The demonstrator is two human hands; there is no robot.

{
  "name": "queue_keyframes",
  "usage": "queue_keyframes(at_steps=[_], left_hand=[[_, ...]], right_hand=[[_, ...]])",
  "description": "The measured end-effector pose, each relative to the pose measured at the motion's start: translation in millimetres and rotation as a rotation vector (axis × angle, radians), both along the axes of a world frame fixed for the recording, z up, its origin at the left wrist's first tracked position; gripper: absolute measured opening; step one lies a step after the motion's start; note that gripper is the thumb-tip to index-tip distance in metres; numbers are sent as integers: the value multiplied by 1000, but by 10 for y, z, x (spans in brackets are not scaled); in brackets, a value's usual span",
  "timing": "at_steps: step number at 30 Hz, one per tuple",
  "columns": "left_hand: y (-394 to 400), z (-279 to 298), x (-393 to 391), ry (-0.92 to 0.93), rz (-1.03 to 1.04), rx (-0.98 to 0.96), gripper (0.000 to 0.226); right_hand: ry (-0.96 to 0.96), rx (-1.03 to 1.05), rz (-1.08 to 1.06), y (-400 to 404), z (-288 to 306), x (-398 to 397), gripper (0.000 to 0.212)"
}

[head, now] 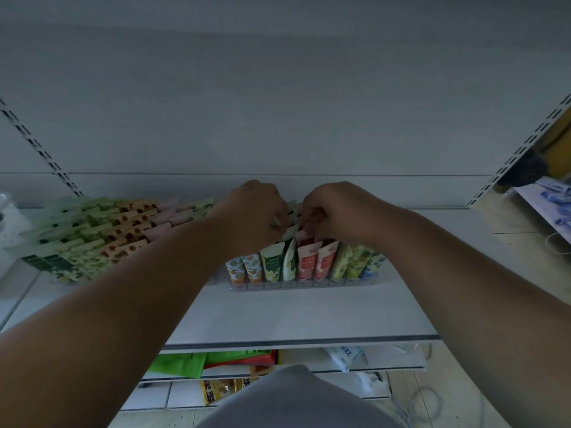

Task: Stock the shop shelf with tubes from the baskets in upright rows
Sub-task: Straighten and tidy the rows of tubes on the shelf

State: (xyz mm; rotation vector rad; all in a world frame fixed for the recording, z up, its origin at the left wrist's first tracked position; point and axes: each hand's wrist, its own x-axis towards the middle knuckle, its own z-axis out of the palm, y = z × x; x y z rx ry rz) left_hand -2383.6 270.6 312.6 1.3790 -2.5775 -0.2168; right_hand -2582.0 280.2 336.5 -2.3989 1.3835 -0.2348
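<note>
A clear plastic organiser [296, 286] on the white shelf [278, 316] holds upright rows of printed tubes: orange-patterned, green, pink [306, 262] and yellow-green ones. My left hand [253, 211] reaches over the middle rows, its curled fingers pinching the top of a green-and-white tube [289, 234]. My right hand [336, 211] is beside it, fingertips pinching the crimped top of a pink tube [301, 234] in the rows behind the front. On the shelf's left stands a larger block of upright tubes [102, 233] in green, orange and pink. No baskets are in view.
The white back panel [278, 118] rises behind the rows, with slotted uprights [40, 146] at both sides. Below the shelf edge are lower shelves with green and red packets [213, 361], snack bags and cables. Printed sheets [550, 205] lie at the far right.
</note>
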Motion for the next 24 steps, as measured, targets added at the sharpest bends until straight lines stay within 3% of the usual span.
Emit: queue_keyframes(at_steps=[6, 19, 22, 24], left_hand=[[232, 28, 94, 152, -22, -93, 7], [521, -60, -60, 75, -9, -261, 22], [511, -67, -65, 73, -5, -236, 19], [502, -68, -61, 71, -10, -221, 11]], right_hand=[[-47, -49, 1, 175, 33, -65, 3], [64, -55, 42, 296, -56, -10, 9], [82, -49, 32, 298, -45, 3, 22], [93, -56, 37, 300, -45, 2, 12]])
